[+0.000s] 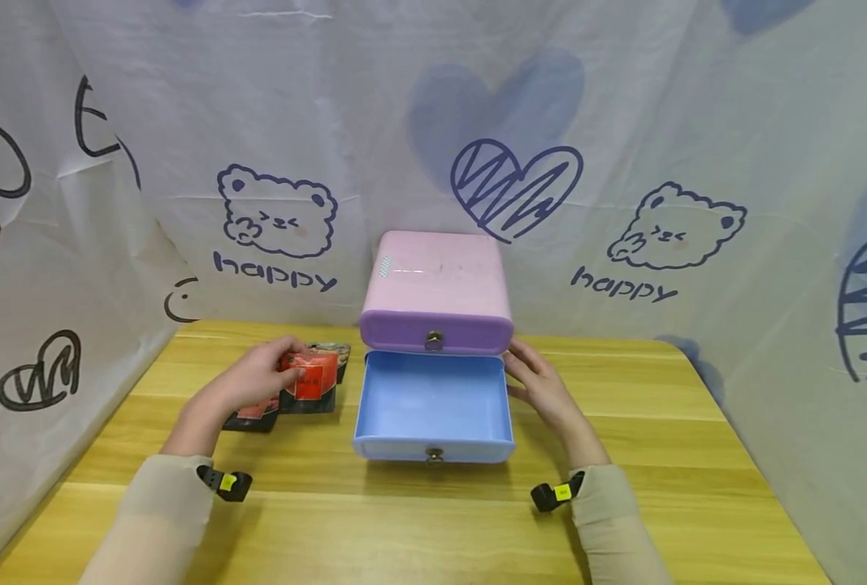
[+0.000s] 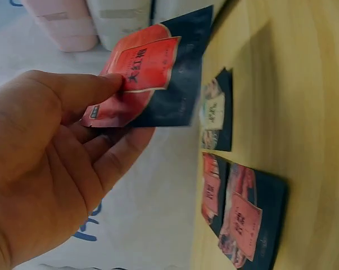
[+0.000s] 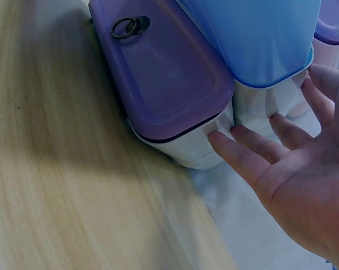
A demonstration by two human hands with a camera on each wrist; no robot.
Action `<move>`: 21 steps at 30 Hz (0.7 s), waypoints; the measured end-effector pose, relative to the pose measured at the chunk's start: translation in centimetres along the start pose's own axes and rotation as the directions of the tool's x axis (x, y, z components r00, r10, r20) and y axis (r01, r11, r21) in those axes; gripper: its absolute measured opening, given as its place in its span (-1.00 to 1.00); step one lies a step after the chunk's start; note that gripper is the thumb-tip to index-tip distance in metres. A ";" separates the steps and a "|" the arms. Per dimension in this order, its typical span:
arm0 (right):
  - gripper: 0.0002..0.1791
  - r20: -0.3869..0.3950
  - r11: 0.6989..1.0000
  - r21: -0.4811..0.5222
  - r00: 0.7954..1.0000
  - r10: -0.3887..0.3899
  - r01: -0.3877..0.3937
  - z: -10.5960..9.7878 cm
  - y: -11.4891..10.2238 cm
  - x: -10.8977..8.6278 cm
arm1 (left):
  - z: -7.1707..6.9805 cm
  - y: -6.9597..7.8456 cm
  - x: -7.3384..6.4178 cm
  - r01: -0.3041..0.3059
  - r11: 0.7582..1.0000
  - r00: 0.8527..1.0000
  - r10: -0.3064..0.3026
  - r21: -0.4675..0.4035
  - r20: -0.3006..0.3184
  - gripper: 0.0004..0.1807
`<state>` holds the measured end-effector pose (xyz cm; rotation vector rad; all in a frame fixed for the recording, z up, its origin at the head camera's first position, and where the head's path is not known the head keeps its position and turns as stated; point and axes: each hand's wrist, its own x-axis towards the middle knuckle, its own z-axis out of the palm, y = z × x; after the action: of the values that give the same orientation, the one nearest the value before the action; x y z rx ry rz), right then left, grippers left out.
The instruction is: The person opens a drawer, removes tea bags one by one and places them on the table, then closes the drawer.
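Backdrop sheet [image 1: 389, 106]: "happy" legible twice. The left hand [image 1: 257, 374] pinches a red-and-black packet [image 2: 158, 73] — Chinese label not fully legible — above the counter [image 1: 433, 528], left of the drawer unit [image 1: 439, 276], near three similar packets [image 2: 251, 219]. The right hand [image 1: 543, 386], fingers apart, touches the unit's side; an extended blue drawer [image 1: 404, 449] juts between both.

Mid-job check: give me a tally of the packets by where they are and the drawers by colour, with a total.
Packet in the left hand: 1
Packets on the table: 3
Purple drawers: 2
Blue drawer, pulled open: 1
Total: 7
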<state>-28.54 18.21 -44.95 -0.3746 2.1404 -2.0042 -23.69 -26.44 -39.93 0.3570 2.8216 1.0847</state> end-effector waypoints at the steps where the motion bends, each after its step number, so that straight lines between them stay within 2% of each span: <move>1: -0.35 -0.002 1.000 0.001 1.000 0.000 0.000 0.0 0.0 0.0 | 0.1 -0.2 0.1 0.002 1.000 1.000 -0.002 0.001 0.021 -0.73; 5: -0.36 -0.005 1.000 -0.001 1.000 -0.001 0.001 0.1 0.0 0.0 | 0.4 -1.1 0.7 0.001 1.000 0.996 -0.001 0.000 0.088 -0.76; 9: -0.37 -0.008 1.000 0.000 1.000 0.002 -0.002 0.1 -0.1 0.0 | 0.8 -1.7 1.0 -0.013 1.000 0.992 0.013 -0.003 0.124 -0.81; 15: -0.34 -0.002 1.000 -0.006 1.000 -0.002 0.002 0.1 0.0 0.0 | 1.2 -2.3 1.3 -0.029 0.999 0.991 0.024 0.031 0.134 -0.83; 21: -0.34 0.002 1.000 -0.003 1.000 -0.005 0.005 0.0 0.0 0.0 | 1.7 -2.9 1.8 -0.044 0.995 0.993 0.034 0.091 0.111 -0.81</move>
<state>-28.51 18.25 -44.98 -0.3830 2.1436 -2.0022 -25.63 -27.03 -43.15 0.4673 2.7850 0.9122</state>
